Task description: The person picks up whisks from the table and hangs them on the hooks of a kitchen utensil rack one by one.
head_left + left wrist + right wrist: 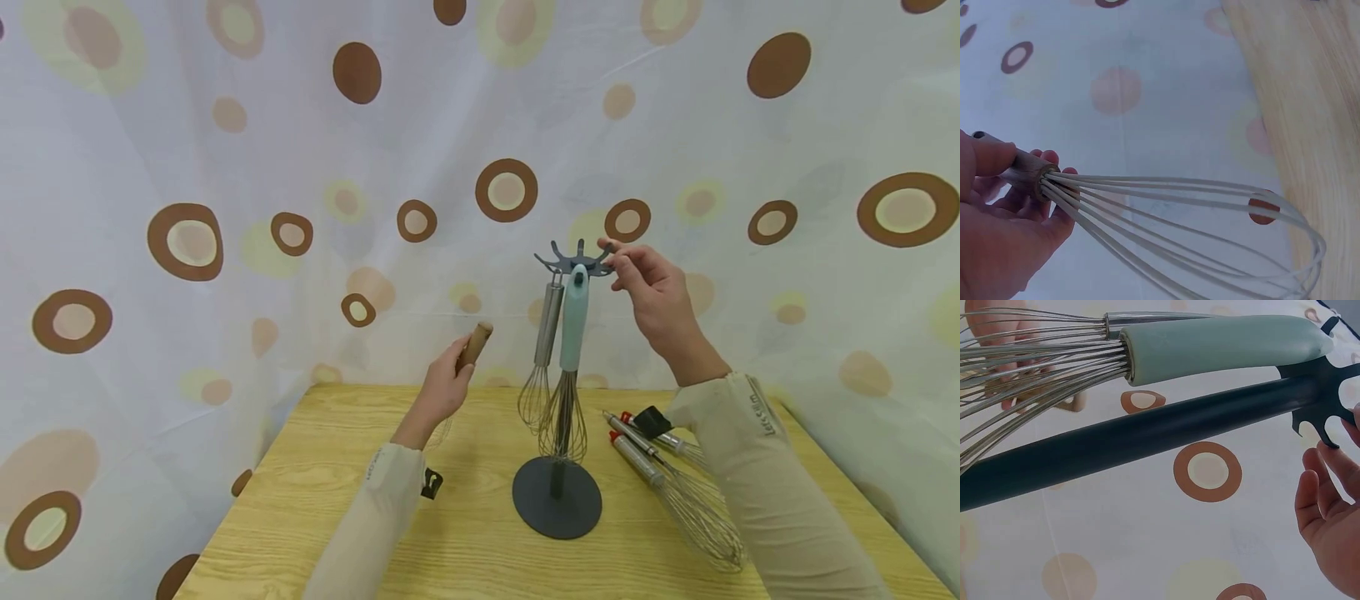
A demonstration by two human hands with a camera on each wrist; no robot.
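My left hand (442,387) grips a whisk by its brown wooden handle (474,346), to the left of a dark utensil stand (557,508). The left wrist view shows this whisk's pale wire loops spreading from the handle (1025,172). At the stand's top, my right hand (660,304) pinches one of the hooks between thumb and fingers. A whisk with a pale green handle (574,325) hangs from a front hook. Beside it on the left hangs a smaller whisk with a metal handle (550,325). Both hang heads down, near the pole (1147,437).
Several whisks with metal handles (637,458) lie on the wood-grain table (262,500), right of the stand's round base and partly behind the right sleeve. A patterned curtain (420,100) hangs behind the table. Black straps (652,422) stick out near both wrists.
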